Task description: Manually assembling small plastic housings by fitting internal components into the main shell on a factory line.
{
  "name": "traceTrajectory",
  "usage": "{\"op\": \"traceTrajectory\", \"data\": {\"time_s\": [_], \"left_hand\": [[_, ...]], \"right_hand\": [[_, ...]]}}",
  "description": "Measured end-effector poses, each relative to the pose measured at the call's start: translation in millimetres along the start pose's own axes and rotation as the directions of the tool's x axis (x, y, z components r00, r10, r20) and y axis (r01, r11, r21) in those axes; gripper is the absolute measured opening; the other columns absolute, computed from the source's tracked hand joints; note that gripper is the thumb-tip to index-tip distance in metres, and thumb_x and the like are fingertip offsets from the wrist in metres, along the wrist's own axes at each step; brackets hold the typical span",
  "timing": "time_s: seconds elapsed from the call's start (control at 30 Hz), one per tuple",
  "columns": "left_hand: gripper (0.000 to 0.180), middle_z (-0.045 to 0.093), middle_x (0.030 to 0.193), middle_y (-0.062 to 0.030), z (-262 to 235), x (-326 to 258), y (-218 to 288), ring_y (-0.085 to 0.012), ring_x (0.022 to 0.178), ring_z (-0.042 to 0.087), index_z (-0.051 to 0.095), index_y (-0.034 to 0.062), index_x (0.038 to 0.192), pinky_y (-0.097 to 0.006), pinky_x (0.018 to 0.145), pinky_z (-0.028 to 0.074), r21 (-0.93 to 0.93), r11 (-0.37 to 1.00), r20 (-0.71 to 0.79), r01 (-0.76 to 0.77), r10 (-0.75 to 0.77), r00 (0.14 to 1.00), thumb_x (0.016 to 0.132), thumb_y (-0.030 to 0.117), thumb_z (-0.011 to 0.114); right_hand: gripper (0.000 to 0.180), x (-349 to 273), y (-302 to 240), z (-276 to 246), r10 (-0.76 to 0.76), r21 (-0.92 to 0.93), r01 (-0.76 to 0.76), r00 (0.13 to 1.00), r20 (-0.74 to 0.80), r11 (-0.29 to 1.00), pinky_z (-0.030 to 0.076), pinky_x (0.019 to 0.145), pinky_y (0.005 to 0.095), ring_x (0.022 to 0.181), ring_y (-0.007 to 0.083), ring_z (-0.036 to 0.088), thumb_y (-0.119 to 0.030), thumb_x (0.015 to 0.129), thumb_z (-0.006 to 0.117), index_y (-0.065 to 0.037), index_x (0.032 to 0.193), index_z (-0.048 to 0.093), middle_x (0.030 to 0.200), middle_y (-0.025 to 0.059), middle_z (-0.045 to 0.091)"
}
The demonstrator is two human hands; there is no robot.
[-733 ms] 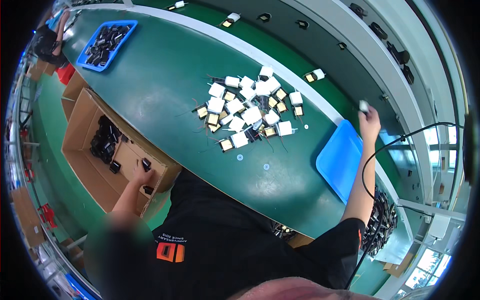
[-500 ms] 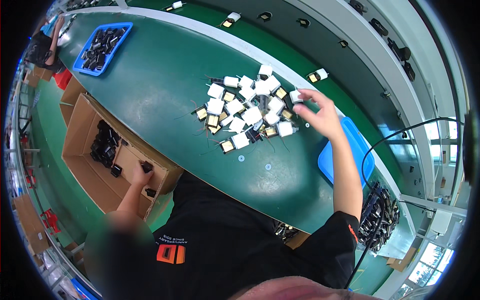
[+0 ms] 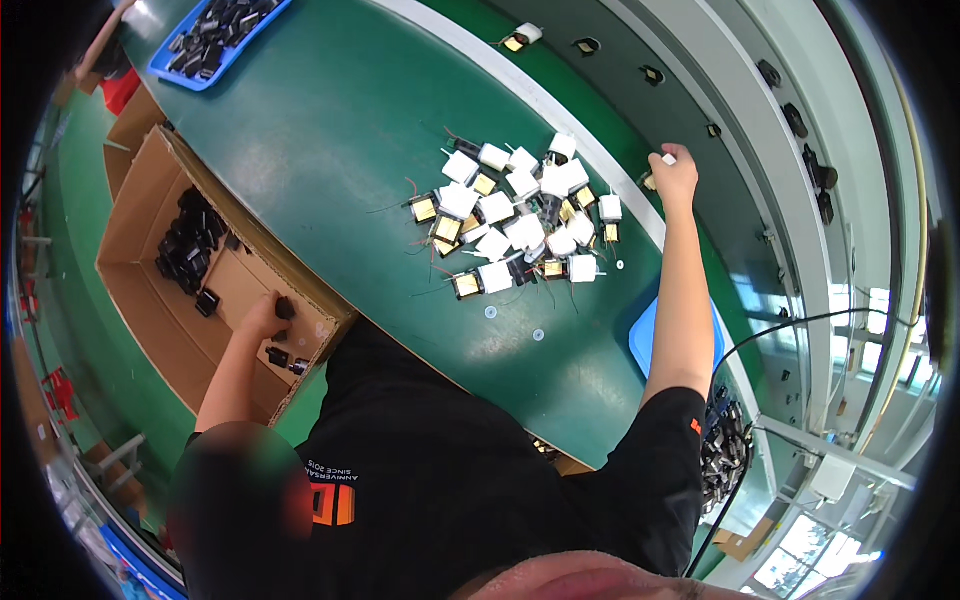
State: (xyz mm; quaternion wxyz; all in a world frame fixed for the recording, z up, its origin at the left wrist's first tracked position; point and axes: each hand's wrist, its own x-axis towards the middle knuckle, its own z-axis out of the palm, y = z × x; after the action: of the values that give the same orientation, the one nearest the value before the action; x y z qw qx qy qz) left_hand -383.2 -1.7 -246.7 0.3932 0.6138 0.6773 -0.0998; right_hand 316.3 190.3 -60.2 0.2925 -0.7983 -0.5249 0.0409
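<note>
My left hand (image 3: 264,316) is closed round a small black part (image 3: 285,308) inside the cardboard box (image 3: 222,350). Just beside it on the box floor lies another black part (image 3: 278,356), and farther in is a heap of black parts (image 3: 188,250). On the far side, my right hand (image 3: 676,178) grips a white-and-gold block (image 3: 669,159) over the green belt strip; fingers partly cover it. Short of that hand, on the green table (image 3: 340,130), sits a pile of white blocks (image 3: 496,208) with gold faces and thin wires. One white block (image 3: 609,208) stands at the pile's right edge.
A blue tray (image 3: 205,85) of black parts is at the far left; another blue tray (image 3: 641,335) lies partly behind my right forearm. Dark parts (image 3: 725,450) and a black cable (image 3: 770,340) are at the right. Another white-and-gold block (image 3: 522,37) rests on the far belt.
My right hand has let go of a white block at the pile's edge and moved out to the belt, taking hold of another. The view has shifted; my left hand stays in the box.
</note>
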Motion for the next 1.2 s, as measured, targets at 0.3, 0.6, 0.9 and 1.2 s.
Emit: {"op": "traceTrajectory", "data": {"time_s": [0.3, 0.6, 0.9, 1.2], "left_hand": [[0.055, 0.065, 0.104, -0.0235, -22, -10, 26, -0.0406, 0.101, 0.061, 0.058, 0.0074, 0.118, -0.046, 0.083, 0.051, -0.011, 0.997, -0.085, 0.073, -0.074, 0.994, 0.065, 0.005, 0.072], [0.037, 0.066, 0.097, -0.0224, -101, -89, 88, -0.0395, 0.097, 0.062, 0.055, 0.0038, 0.106, -0.041, 0.082, 0.050, -0.171, 0.985, -0.115, 0.035, -0.055, 0.992, 0.070, -0.004, 0.060], [0.042, 0.049, 0.101, -0.0031, -156, -151, 168, -0.0122, 0.094, 0.049, 0.044, 0.0069, 0.119, -0.027, 0.082, 0.044, -0.675, 0.543, -0.304, -0.499, 0.411, 0.859, 0.080, 0.000, 0.057], [0.034, 0.054, 0.109, -0.0062, -142, -143, 250, -0.0141, 0.098, 0.054, 0.061, 0.0035, 0.115, -0.029, 0.086, 0.046, -0.247, 0.229, -0.636, -0.942, 0.695, 0.335, 0.084, -0.010, 0.058]], "right_hand": [[0.034, -25, -181, 8, -0.449, 0.400, 0.212, 0.524, 0.724, 0.892, 0.046, 0.073, 0.0237, 0.081, 0.0079, 0.057, -0.015, 0.085, 0.070, -0.006, 0.117, 0.063, 0.101, 0.0021, 0.063], [0.049, 84, -177, 153, 0.197, -0.121, -0.166, 0.930, 0.310, 0.979, 0.051, 0.087, 0.0413, 0.099, 0.0318, 0.066, -0.046, 0.082, 0.064, -0.003, 0.105, 0.070, 0.097, 0.0180, 0.070], [0.030, 40, -213, 119, -0.283, 0.760, 0.036, 0.939, 0.197, 0.649, 0.051, 0.069, 0.0259, 0.079, 0.0144, 0.065, -0.005, 0.082, 0.069, 0.005, 0.110, 0.061, 0.091, 0.0097, 0.068], [0.041, -207, -171, -55, -0.449, 0.933, -0.318, 0.818, 0.360, 0.169, 0.050, 0.068, 0.0247, 0.087, 0.0147, 0.062, 0.009, 0.076, 0.061, 0.002, 0.115, 0.054, 0.103, 0.0092, 0.064]]}}
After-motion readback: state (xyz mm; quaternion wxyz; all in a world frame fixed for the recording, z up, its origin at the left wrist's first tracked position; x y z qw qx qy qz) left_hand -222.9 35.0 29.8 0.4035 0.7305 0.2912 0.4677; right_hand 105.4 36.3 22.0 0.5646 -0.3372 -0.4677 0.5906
